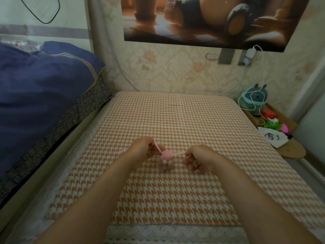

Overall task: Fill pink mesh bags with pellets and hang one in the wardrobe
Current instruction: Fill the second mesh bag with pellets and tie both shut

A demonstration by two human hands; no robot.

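Note:
A small pink mesh bag [165,163] holding pale round pellets hangs between my two hands above the orange houndstooth table cover [175,120]. Its gathered pink top sits at the middle, with pink drawstring ribbon [177,153] running out to both sides. My left hand [146,147] pinches the left ribbon, whose loose end sticks out past my wrist. My right hand [197,158] pinches the right ribbon end, palm turned up. The ribbons are pulled taut and the bag's mouth looks drawn closed.
A bed with a dark blue quilt [38,81] borders the left side. At the right stands a wooden box [274,120] with a green plush toy, coloured items, a white pouch and a cork disc. White charger cables [258,95] hang from wall sockets.

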